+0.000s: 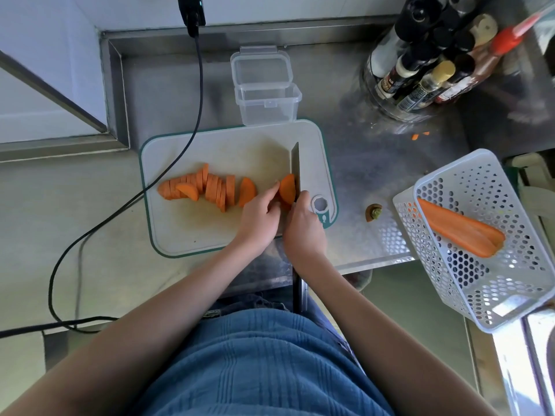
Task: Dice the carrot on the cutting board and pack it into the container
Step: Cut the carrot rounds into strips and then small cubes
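A white cutting board (192, 232) with a teal rim is laid on a steel counter (354, 157). At its centre-right, a half-round carrot piece (287, 189) is pinched by the curled fingers of the left hand (259, 219) and held against the flat of a knife (295, 163), whose blade points toward 12 o'clock. The knife's handle is gripped by the right hand (304, 226), fingers clenched round it; whether the edge is already touching the board cannot be told. At 9 o'clock from the hands, a row of carrot slices (207, 187) is leaned together on the board, with one loose slice (247, 192) just beside the left fingertips. At 12 o'clock, touching the board's far edge, a clear plastic container (268, 108) is stood with its hinged lid (260, 67) opened back. At 3 o'clock, a white perforated basket (492, 283) is seen holding a carrot half (459, 228). A cut carrot top (374, 212) lies between board and basket. Bottles (429, 64) are grouped at 1 o'clock.
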